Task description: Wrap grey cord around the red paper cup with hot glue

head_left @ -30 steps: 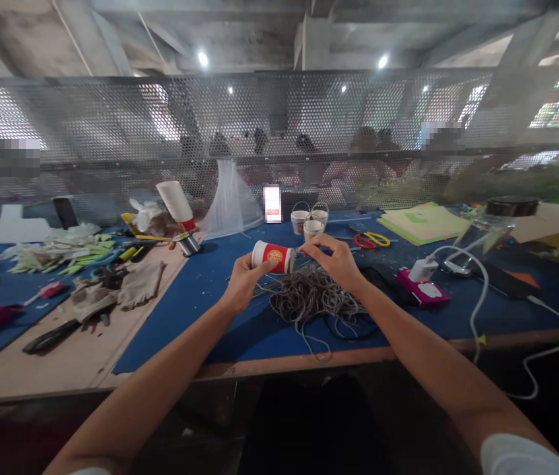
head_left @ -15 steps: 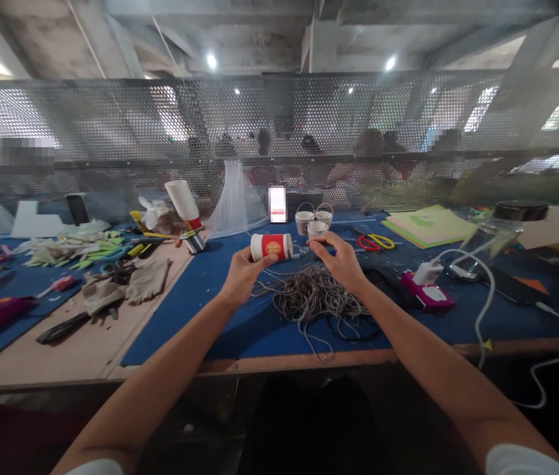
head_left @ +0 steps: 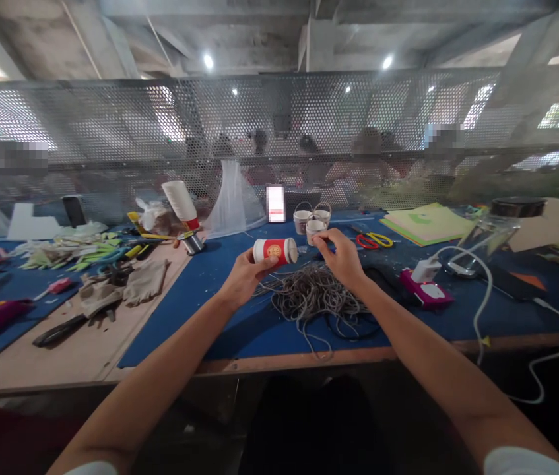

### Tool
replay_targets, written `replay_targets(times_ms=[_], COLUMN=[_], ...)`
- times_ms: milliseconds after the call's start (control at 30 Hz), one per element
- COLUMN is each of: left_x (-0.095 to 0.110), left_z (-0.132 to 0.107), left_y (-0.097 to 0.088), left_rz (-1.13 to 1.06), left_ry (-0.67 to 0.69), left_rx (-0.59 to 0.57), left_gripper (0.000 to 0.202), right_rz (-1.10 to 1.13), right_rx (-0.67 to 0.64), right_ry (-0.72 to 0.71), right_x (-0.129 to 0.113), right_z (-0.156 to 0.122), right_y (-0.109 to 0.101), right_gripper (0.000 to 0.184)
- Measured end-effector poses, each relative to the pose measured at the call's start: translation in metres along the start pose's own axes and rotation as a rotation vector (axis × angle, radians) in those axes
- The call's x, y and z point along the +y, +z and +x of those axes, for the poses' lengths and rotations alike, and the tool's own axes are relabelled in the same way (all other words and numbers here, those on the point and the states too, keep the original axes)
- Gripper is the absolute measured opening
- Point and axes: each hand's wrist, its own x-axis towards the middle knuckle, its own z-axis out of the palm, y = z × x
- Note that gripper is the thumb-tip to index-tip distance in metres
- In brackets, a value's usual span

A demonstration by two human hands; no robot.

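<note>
My left hand (head_left: 245, 276) is wrapped round a paper cup (head_left: 275, 251), white with a red band and a gold round emblem. The cup lies sideways in the air, its one end facing right. Just right of that end, my right hand (head_left: 342, 258) is closed in a pinch, apart from the cup. What its fingertips hold is too small to make out. Below both hands spreads a tangled heap of grey cord (head_left: 309, 295). Behind the right fingertips stand three small white cups with looped handles (head_left: 301, 222) on the blue mat (head_left: 185, 310).
Red and yellow scissors (head_left: 374, 241), a purple power strip (head_left: 426, 290) and a glass jar (head_left: 487, 231) are at right. A leaning stack of cups (head_left: 179, 203), gloves (head_left: 145, 284) and a black-handled tool (head_left: 60, 331) are at left. A perforated metal screen (head_left: 279, 112) stands behind.
The cup has moved slightly right and down and its right end has turned a little. My right hand stays pinched in nearly the same place.
</note>
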Motion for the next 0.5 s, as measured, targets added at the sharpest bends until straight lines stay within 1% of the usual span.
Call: replay_targets(times_ms=[133, 200, 267, 333, 433, 500], left_x=[-0.002, -0.002, 0.000, 0.001, 0.001, 0.000], left_z=[0.002, 0.002, 0.001, 0.000, -0.001, -0.001], left_y=[-0.003, -0.003, -0.001, 0.000, 0.002, 0.003], left_rz=[-0.034, -0.041, -0.050, -0.060, -0.061, -0.049], left_ry=[-0.027, -0.026, -0.022, -0.014, 0.002, 0.004], left_rx=[-0.014, -0.028, -0.040, -0.042, -0.008, 0.002], left_gripper=[0.042, 0.040, 0.038, 0.035, 0.034, 0.035], right_rz=[-0.136, -0.231, -0.359, -0.497, -0.675, -0.741], right_rx=[-0.001, -0.041, -0.136, -0.271, -0.472, -0.550], right_ry=[0.016, 0.055, 0.128, 0.240, 0.363, 0.417], right_x=[0.011, 0.018, 0.026, 0.036, 0.052, 0.062], right_z=[0.002, 0.005, 0.007, 0.007, 0.002, -0.002], right_y=[-0.003, -0.009, -0.018, -0.029, -0.043, -0.047], right_gripper=[0.022, 0.020, 0.018, 0.018, 0.026, 0.033])
